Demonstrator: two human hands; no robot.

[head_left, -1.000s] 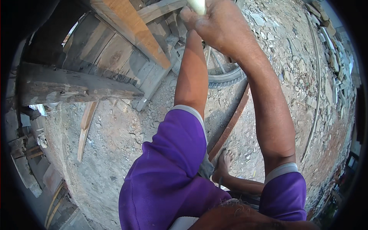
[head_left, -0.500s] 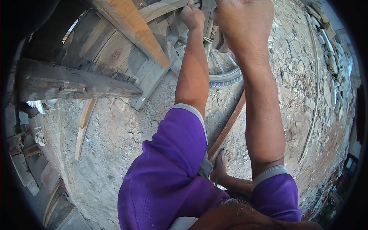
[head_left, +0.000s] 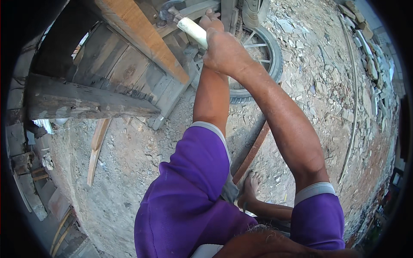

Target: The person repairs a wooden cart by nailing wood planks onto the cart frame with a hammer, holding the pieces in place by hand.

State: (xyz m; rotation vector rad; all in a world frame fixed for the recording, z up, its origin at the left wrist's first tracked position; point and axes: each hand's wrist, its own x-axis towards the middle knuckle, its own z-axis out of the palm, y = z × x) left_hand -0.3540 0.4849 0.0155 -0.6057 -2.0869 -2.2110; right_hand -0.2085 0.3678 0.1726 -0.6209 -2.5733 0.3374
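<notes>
Down and to the left, R hand (head_left: pixel 226 52) has been brought from the top edge of the view, where it was partly cut off half a sec ago; w/ that move the hammer (head_left: pixel 192 32), out of sight then, has been put back in view. L hand (head_left: pixel 211 21) has been kept in abt the same spot by the grey plank (head_left: pixel 195 11), but its wrist is now crossed by R hand. More of the spoked wheel (head_left: pixel 276 53) has also been uncovered, to the right of the hands.

For the work, this means tool & timber are now brought together: the hammer's head is held out at upper left, past L hand, near the plank, w/ the handle slanted down to R hand. Whether wood is touched by the head can't be told.

R hand is closed tight round the pale handle. L hand is seen only in part, its fingers bent; how far they're open, & whether anything is gripped, can't be told. Perhaps the plank is being steadied by it, tho the view there is small & partly blocked.

An orange-brown beam (head_left: pixel 144 41) is set at a slant just below the hammer's head. Lower down, a reddish bar (head_left: pixel 254 151) is laid on rubbly ground (head_left: pixel 325 124), near a bare foot (head_left: pixel 251 185); both are left abt as they were.
</notes>
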